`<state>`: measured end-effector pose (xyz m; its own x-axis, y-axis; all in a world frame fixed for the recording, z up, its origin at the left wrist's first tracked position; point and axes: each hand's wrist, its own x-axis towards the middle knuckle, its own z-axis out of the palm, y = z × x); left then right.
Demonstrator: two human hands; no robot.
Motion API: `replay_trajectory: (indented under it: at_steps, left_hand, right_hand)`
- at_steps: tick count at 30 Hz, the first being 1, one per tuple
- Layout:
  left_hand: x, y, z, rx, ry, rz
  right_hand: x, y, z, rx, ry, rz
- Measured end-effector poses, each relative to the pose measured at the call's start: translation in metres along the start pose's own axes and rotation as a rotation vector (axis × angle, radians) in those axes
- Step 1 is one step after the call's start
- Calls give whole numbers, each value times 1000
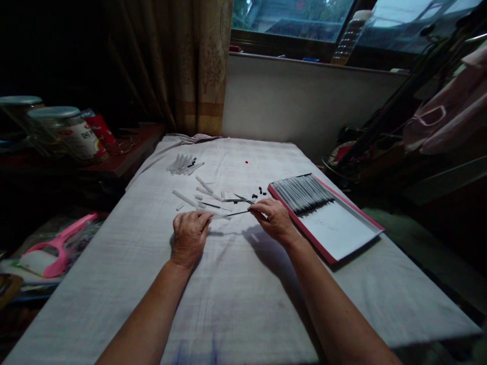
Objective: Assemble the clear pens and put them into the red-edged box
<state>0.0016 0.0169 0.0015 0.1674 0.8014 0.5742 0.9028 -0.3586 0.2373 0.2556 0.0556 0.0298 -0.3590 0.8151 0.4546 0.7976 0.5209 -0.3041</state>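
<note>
My left hand [190,234] is closed on a clear pen barrel [219,215] that points to the right. My right hand [274,218] pinches a thin dark refill [239,213] whose far end meets the barrel's open end. Both hands hover just above a table covered in white cloth [236,284]. Beyond them lie loose clear barrels [192,195], a few refills and small black caps [259,192]. A further bunch of clear barrels [184,165] lies farther back on the left.
A red-edged shallow box [344,233] at the right holds a row of assembled pens [302,192]. A tiny red piece [246,162] sits far back. Jars [72,132] stand on a side shelf at left, a pink tool [57,248] below. Clothes hang at right.
</note>
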Motion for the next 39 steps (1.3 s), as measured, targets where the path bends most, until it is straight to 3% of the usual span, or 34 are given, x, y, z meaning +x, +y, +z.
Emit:
replay_trajectory:
  at_steps: [6, 10, 13, 19, 23, 26, 30, 33, 39]
  left_hand:
    - [-1, 2, 2, -114, 4, 24]
    - [0, -2, 3, -279, 122, -189]
    - [2, -4, 3, -433, 210, -367]
    - [5, -9, 5, -581, 283, -485]
    - [4, -16, 10, -552, 313, -527]
    - [2, -21, 15, -523, 337, -521]
    - [1, -24, 17, -488, 343, -449]
    - [2, -21, 15, -451, 325, -368]
    - [0, -12, 13, -357, 204, -143]
  right_hand:
    - [24, -24, 1, 157, -89, -66]
    - [58, -33, -2, 468, 130, 2]
    - [87, -33, 9, 500, 214, 136]
    - [121, -60, 67, 79, -325, 130]
    - [133, -81, 98, -37, -413, 146]
    - [139, -87, 107, -45, -420, 155]
    - [133, -83, 100, -17, -405, 170]
    - [113, -68, 87, 93, -371, 191]
    - [45, -30, 60, 733, -120, 312]
